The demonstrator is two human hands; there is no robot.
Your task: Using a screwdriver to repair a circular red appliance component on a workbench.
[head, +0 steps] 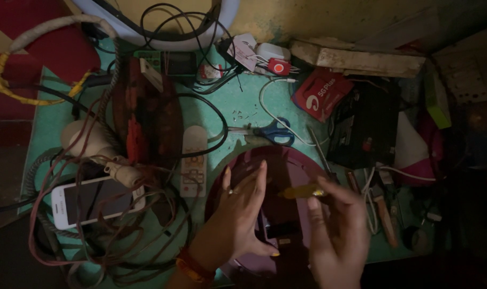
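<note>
My left hand lies flat with fingers spread on a round maroon device at the bottom centre of the green table. A small dark part sits just right of its thumb. My right hand pinches a yellow-handled screwdriver, which points left over the maroon device. A ring shows on a left finger, and a red-orange bangle circles that wrist.
Blue-handled scissors, a white remote and a white phone lie among tangled cables at left. A dark red device stands behind them. A red packet, black box, chargers and hand tools crowd the right.
</note>
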